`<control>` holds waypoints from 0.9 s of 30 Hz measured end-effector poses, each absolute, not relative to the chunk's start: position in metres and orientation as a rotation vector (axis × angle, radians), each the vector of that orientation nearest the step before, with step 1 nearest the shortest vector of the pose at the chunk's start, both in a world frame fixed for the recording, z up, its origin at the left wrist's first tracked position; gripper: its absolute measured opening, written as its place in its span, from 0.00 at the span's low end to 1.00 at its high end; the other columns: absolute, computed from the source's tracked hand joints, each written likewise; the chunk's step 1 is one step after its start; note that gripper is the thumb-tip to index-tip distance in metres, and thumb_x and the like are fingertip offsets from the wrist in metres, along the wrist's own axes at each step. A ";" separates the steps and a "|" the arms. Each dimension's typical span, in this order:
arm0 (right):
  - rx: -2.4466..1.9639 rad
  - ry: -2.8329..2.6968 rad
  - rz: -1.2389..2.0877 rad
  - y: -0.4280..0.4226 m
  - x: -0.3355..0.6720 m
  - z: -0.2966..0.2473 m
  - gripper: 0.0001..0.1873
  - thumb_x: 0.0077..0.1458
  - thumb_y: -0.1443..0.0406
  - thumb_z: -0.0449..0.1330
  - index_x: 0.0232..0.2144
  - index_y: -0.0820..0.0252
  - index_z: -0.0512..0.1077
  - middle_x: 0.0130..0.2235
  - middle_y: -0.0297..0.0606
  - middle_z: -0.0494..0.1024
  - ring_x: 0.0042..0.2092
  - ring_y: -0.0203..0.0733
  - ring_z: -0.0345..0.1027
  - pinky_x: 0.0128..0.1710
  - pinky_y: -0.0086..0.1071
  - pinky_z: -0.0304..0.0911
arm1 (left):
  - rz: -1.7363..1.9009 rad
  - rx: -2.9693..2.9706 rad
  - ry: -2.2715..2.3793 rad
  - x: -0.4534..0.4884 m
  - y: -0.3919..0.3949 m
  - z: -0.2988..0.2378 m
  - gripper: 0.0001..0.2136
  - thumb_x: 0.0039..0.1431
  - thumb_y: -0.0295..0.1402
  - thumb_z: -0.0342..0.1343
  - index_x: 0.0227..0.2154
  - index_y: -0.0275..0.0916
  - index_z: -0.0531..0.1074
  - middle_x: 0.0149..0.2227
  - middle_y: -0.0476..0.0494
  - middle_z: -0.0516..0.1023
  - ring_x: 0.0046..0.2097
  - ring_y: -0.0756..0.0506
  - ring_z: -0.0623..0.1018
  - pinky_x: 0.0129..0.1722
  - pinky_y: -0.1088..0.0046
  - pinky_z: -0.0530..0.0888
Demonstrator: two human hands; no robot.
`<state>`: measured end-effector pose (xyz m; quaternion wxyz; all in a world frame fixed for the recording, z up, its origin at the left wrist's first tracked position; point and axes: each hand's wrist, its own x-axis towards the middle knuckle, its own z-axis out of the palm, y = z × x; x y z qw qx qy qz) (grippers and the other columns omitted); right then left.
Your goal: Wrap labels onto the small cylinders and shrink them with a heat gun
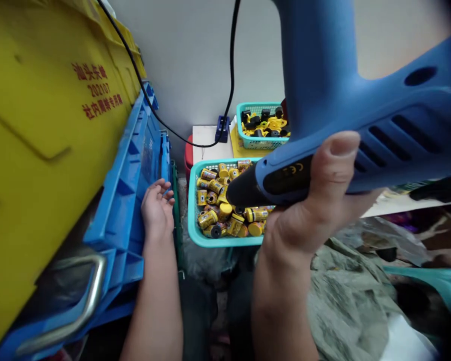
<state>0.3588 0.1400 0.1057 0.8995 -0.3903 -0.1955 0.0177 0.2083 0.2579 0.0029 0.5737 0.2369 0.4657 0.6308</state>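
My right hand (315, 205) is closed around a big blue power tool (361, 105) with a black nose, held close to the camera. The tool's nose hangs over a teal basket (192, 220) full of several small yellow cylindrical parts (220, 200). My left hand (157, 205) is open, palm up, fingers loosely curled, and rests beside the blue crate (131, 180) on the left. It holds nothing.
A yellow crate (41, 125) with red characters leans over the blue crate, which has a metal handle (78, 301). A second teal basket (261, 125) with black and yellow parts stands further back. A black cable (231, 75) runs along the wall. Grey-green cloth (346, 296) lies at right.
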 end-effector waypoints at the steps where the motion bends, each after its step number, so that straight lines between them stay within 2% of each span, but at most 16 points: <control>1: -0.807 -0.410 -0.014 0.140 0.359 0.104 0.28 0.44 0.63 0.67 0.50 0.55 0.67 0.52 0.28 0.72 0.63 0.44 0.61 0.66 0.41 0.55 | 1.468 0.556 1.098 0.207 0.258 0.004 0.08 0.44 0.28 0.53 0.30 0.37 0.71 0.28 0.49 0.72 0.24 0.55 0.68 0.21 0.81 0.61; 3: -0.794 -0.476 -0.127 0.143 0.360 0.101 0.26 0.47 0.62 0.65 0.50 0.59 0.69 0.51 0.33 0.73 0.63 0.47 0.60 0.65 0.44 0.56 | 1.451 0.518 1.114 0.204 0.257 0.006 0.07 0.45 0.28 0.52 0.29 0.36 0.71 0.25 0.51 0.69 0.20 0.56 0.64 0.18 0.82 0.57; 8: -0.753 -0.560 -0.141 0.149 0.360 0.097 0.17 0.55 0.62 0.57 0.48 0.54 0.71 0.57 0.30 0.68 0.67 0.47 0.50 0.60 0.43 0.61 | 1.444 0.434 1.070 0.203 0.255 0.014 0.06 0.51 0.26 0.49 0.29 0.35 0.70 0.20 0.55 0.61 0.16 0.57 0.57 0.13 0.83 0.50; 12: -0.690 -0.656 -0.071 0.148 0.359 0.099 0.19 0.58 0.64 0.51 0.51 0.55 0.69 0.59 0.32 0.66 0.67 0.51 0.47 0.55 0.47 0.64 | 1.430 0.473 0.985 0.208 0.250 0.022 0.07 0.55 0.27 0.46 0.29 0.36 0.69 0.17 0.56 0.58 0.14 0.56 0.54 0.12 0.82 0.48; 17: -0.740 -0.562 -0.077 0.148 0.365 0.094 0.24 0.53 0.62 0.59 0.54 0.53 0.66 0.57 0.33 0.69 0.66 0.49 0.53 0.61 0.48 0.58 | 1.425 0.546 0.961 0.213 0.244 0.025 0.06 0.54 0.30 0.48 0.28 0.37 0.69 0.16 0.57 0.55 0.14 0.56 0.52 0.12 0.82 0.47; 21: -0.755 -0.596 -0.139 0.152 0.367 0.090 0.26 0.55 0.61 0.58 0.56 0.56 0.65 0.55 0.37 0.70 0.66 0.50 0.54 0.63 0.50 0.54 | 1.474 0.523 1.066 0.218 0.242 0.023 0.05 0.53 0.29 0.49 0.28 0.36 0.69 0.17 0.56 0.58 0.14 0.57 0.54 0.12 0.83 0.48; 24: -0.756 -0.632 -0.151 0.153 0.366 0.092 0.25 0.55 0.62 0.57 0.56 0.53 0.65 0.58 0.36 0.68 0.67 0.51 0.49 0.61 0.52 0.57 | 1.462 0.556 1.066 0.222 0.241 0.024 0.05 0.52 0.29 0.50 0.28 0.36 0.69 0.18 0.55 0.60 0.14 0.57 0.56 0.12 0.83 0.49; 27: -0.741 -0.636 -0.097 0.152 0.365 0.094 0.25 0.54 0.61 0.58 0.55 0.49 0.64 0.59 0.34 0.67 0.68 0.51 0.49 0.58 0.53 0.62 | 1.473 0.565 1.063 0.224 0.239 0.026 0.04 0.51 0.30 0.52 0.28 0.36 0.69 0.18 0.55 0.60 0.15 0.58 0.56 0.12 0.83 0.49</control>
